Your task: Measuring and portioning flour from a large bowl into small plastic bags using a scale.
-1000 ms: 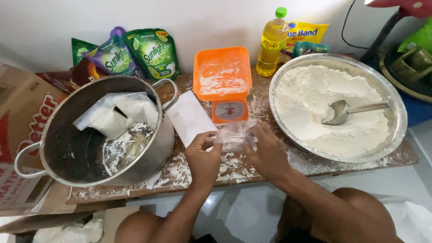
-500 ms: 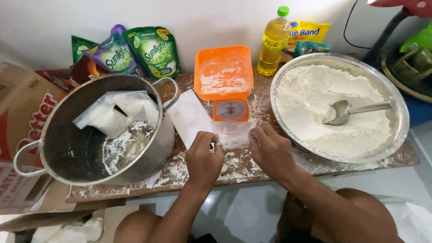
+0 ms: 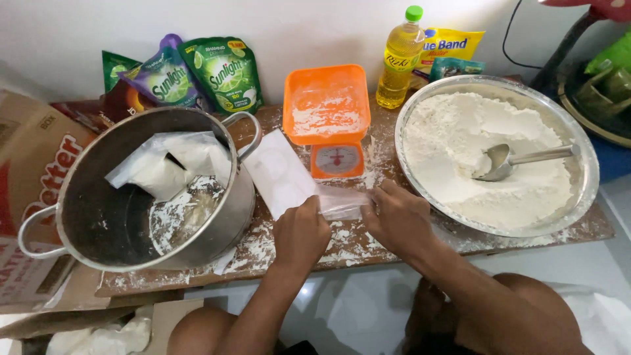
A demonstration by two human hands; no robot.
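Both hands, left (image 3: 301, 233) and right (image 3: 399, 220), pinch the ends of a small clear bag (image 3: 342, 204) lying flat on the floury board (image 3: 368, 240) before the orange scale (image 3: 328, 118), its long axis running left to right

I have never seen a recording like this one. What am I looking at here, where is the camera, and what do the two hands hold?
There is no machine here: a person works with two bare hands. The camera sits on the person's head and looks down, so the arms come in from the bottom edge.

The left hand and the right hand together hold a small clear plastic bag flat on a floury wooden board.

On the board stand a large metal pot with filled white bags inside, an orange kitchen scale dusted with flour, and a wide metal basin of flour with a metal scoop in it. Behind them are green soap pouches and a bottle of cooking oil.
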